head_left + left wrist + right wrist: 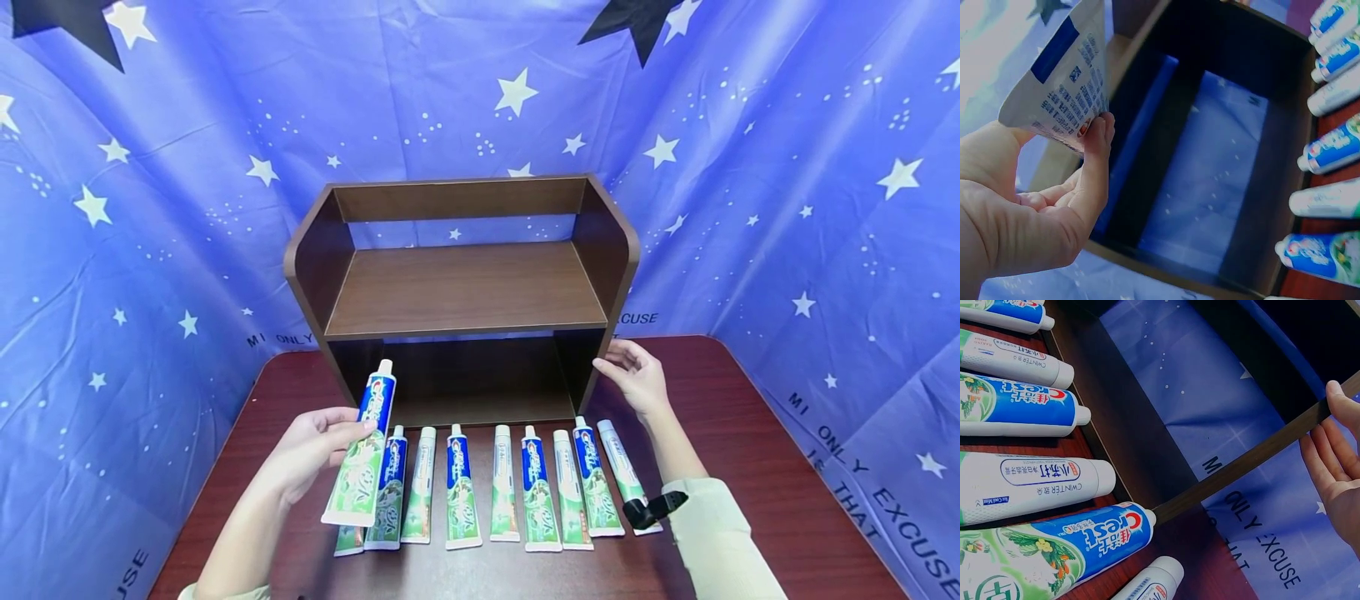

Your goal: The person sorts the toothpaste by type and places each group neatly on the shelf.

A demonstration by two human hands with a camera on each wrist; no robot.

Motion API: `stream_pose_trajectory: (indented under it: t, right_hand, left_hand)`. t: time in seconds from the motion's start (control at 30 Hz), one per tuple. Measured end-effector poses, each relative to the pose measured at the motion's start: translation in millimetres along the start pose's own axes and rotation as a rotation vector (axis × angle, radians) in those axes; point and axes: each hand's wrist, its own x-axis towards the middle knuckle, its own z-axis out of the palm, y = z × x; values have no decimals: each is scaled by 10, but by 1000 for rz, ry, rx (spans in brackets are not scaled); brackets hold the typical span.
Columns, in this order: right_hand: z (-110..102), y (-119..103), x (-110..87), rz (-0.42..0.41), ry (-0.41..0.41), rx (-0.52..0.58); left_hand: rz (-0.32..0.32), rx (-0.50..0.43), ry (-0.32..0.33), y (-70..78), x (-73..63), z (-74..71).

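My left hand [315,450] pinches a blue, green and white toothpaste tube [362,467] by its edges, cap up and tilted, before the lower left of a brown two-tier shelf [465,287]. In the left wrist view the printed back of that tube [1069,81] faces the camera. At the shelf's right side panel, my right hand [637,379] holds the front edge between thumb and fingers; the right wrist view shows the thumb [1335,394] on one side and fingers on the other. Several toothpaste tubes [462,492] lie in a row before the shelf, caps toward it.
The shelf stands on a dark red table [720,433]. Blue star-print cloth [465,100] hangs behind and at both sides. Near the right wrist, a black strap-like piece [654,509] overlaps the rightmost tube [618,454].
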Motion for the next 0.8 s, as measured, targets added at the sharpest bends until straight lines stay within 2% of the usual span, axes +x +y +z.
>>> stream_pose_trajectory:
  t: [0.23,0.4,0.57,0.8]
  right_hand:
    - [8,-17,-11,-3,1,2]
    - [4,-11,5,-7,3,0]
    - [-1,-33,3,-4,6,-22]
    - [0,-47,-28,6,1,-53]
  left_hand:
    - [54,-67,-7,304,-37,66]
    - [61,-23,20,530,16,61]
    - [50,24,57,754,142,14]
    - [38,-11,110,1028,423,-58]
